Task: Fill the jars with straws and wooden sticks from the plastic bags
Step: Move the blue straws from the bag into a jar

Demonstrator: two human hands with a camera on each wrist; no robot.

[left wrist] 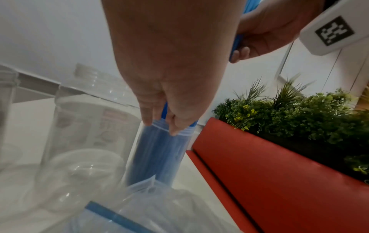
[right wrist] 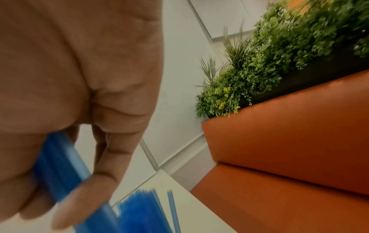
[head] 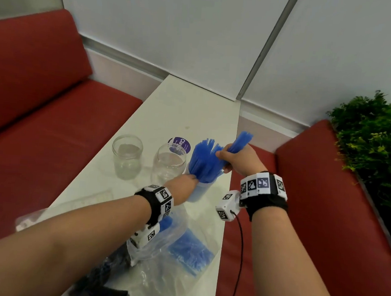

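Two empty glass jars (head: 126,157) (head: 169,164) stand on the white table (head: 181,110). To their right, a third jar (head: 199,189) (left wrist: 159,154) holds a fan of blue straws (head: 204,159). My left hand (head: 185,183) (left wrist: 159,123) reaches to this jar's mouth, its fingertips at the rim with straws pinched between them. My right hand (head: 234,159) (right wrist: 85,197) grips a separate bundle of blue straws (head: 242,139) (right wrist: 60,165), tilted just above and right of the filled jar. A clear plastic bag (head: 189,251) with more blue straws lies at the near edge.
A flat clear bag with pale contents (head: 91,199) lies near left, and a dark bundle (head: 102,280) at the front. A purple round label (head: 182,143) sits behind the jars. Red benches (head: 51,137) (head: 325,203) flank the table. Green plants (head: 375,142) stand at right.
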